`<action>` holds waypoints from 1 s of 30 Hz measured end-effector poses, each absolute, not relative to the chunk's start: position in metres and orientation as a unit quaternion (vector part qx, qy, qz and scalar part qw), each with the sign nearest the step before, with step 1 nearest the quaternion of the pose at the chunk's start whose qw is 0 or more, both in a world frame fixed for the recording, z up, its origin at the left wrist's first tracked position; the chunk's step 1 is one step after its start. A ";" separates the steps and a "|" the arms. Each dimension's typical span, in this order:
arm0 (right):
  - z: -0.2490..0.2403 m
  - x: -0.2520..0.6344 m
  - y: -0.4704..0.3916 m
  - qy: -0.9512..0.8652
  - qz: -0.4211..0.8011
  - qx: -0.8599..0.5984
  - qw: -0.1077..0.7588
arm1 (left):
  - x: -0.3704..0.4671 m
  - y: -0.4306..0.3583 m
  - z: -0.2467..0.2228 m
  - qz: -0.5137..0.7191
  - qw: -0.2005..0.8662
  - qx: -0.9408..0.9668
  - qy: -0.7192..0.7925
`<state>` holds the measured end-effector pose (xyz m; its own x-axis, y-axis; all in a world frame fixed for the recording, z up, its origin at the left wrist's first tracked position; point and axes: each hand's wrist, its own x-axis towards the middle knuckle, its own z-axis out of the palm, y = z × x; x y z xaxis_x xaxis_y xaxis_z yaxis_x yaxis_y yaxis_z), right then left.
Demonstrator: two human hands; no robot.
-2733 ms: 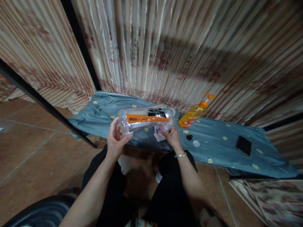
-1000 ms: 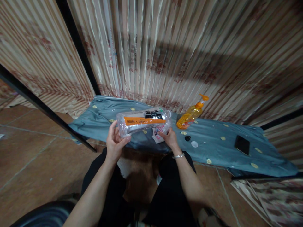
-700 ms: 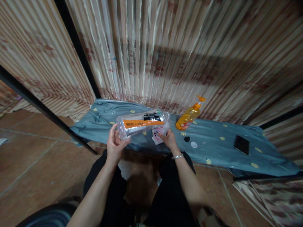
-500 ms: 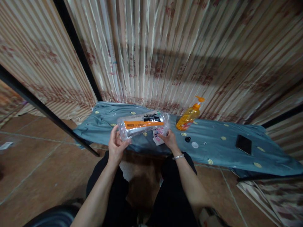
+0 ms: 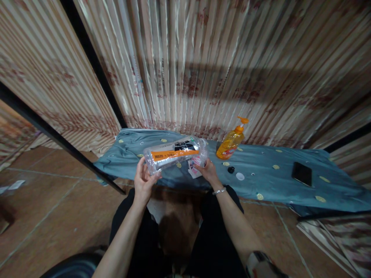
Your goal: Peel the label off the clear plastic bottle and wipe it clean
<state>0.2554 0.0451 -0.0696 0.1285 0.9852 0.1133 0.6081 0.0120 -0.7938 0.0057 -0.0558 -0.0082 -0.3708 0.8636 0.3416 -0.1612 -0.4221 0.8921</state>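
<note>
A clear plastic bottle (image 5: 174, 153) with an orange, silver and black label lies on its side between my hands, above the cloth-covered surface. My left hand (image 5: 144, 180) is closed on its base end. At the neck end, my right hand (image 5: 207, 170) grips the bottle, with its fingers partly hidden. A small white and pink printed packet or sheet (image 5: 194, 168) shows beside the right fingers; whether they also pinch it I cannot tell. To the right stands a yellow pump bottle (image 5: 230, 143). A small black cap (image 5: 231, 170) and a white disc (image 5: 240, 176) lie near my right hand.
A blue-green cloth (image 5: 269, 185) with yellow patterns covers the long narrow surface. A black phone (image 5: 302, 173) rests on its right part. Striped curtains (image 5: 185, 69) hang behind, and a black pole (image 5: 92, 65) rises at the left.
The camera view has shifted slightly. Both hands keep their hold on the bottle, which has barely moved; the other objects stay in place.
</note>
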 end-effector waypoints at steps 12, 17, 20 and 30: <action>-0.069 0.258 0.045 -0.624 0.236 -0.645 0.372 | 0.004 -0.054 -0.009 0.722 0.364 0.433 0.399; -0.068 0.259 0.044 -0.627 0.236 -0.646 0.367 | 0.004 -0.054 -0.007 0.726 0.362 0.431 0.396; -0.067 0.258 0.043 -0.628 0.232 -0.649 0.360 | 0.002 -0.055 -0.006 0.718 0.361 0.439 0.401; -0.067 0.259 0.043 -0.626 0.224 -0.662 0.346 | 0.000 -0.051 -0.006 0.709 0.371 0.443 0.404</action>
<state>0.2586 0.0429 -0.0668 0.1156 0.9837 0.1378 0.6740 0.0242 -0.7383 0.0004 -0.0514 -0.0063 -0.3326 0.8838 0.3292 -0.1681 -0.3990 0.9014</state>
